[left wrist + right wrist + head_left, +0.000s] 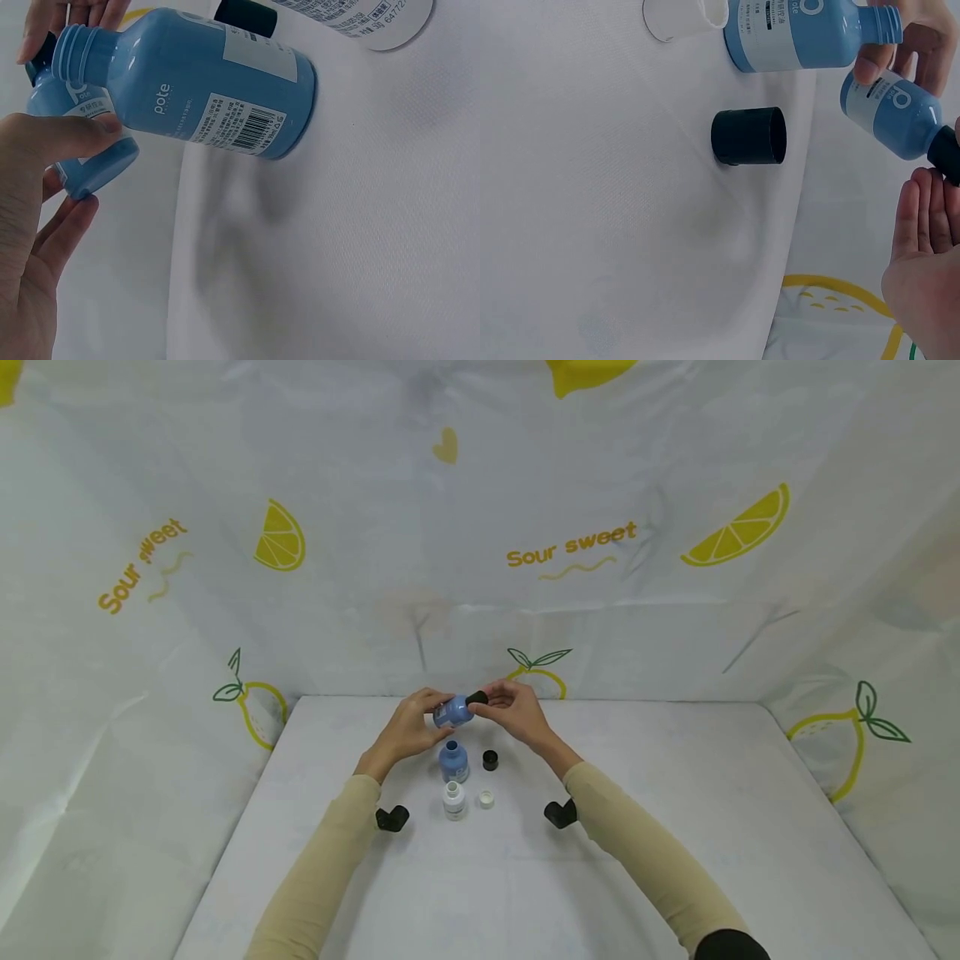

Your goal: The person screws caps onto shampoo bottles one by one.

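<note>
My left hand (410, 727) grips a blue bottle (450, 713) by its body, above the far part of the table and tilted to the right. At its neck sits a black cap (477, 697), pinched by the fingers of my right hand (517, 713). Just below stands a second blue bottle (453, 767), its threaded neck uncapped in the left wrist view. A loose black cap (748, 136) lies to its right. Nearer me is a white bottle (453, 803) with an uncovered mouth, and beside it a white cap (486, 799).
The white table (510, 902) meets a lemon-printed sheet (360, 527) along its back edge, and the sheet hangs on both sides too. Black wrist camera pieces (561, 814) jut inward from the sleeves near the standing bottles.
</note>
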Tool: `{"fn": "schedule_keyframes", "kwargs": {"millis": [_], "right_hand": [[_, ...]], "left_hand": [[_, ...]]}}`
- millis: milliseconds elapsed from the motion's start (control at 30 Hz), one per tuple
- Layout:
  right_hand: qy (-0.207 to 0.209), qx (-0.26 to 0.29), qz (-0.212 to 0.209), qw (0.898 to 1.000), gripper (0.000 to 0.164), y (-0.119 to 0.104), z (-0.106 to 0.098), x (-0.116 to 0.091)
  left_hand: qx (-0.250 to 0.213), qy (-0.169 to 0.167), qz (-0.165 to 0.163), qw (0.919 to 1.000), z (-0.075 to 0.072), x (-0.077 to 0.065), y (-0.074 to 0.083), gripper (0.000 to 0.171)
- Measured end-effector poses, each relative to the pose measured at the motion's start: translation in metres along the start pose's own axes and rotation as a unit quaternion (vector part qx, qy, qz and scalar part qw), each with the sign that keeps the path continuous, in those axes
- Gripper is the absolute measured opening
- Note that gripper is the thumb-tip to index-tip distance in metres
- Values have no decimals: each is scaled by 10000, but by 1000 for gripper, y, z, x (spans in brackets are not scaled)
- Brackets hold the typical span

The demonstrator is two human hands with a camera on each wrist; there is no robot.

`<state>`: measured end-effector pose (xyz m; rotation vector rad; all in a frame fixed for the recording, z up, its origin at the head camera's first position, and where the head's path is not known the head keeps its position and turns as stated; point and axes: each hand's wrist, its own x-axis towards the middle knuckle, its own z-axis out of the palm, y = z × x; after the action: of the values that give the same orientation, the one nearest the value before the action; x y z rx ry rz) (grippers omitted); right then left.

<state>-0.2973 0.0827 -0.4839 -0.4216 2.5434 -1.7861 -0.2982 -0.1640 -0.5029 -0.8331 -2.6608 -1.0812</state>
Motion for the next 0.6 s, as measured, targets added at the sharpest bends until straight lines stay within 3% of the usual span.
{"fn": "schedule_keyframes", "kwargs": {"millis": [600], "right_hand": [[354, -238, 376, 9984, 38, 1, 5, -3]], "left_hand": [[44, 50, 97, 9999, 2, 0, 2, 57]]}}
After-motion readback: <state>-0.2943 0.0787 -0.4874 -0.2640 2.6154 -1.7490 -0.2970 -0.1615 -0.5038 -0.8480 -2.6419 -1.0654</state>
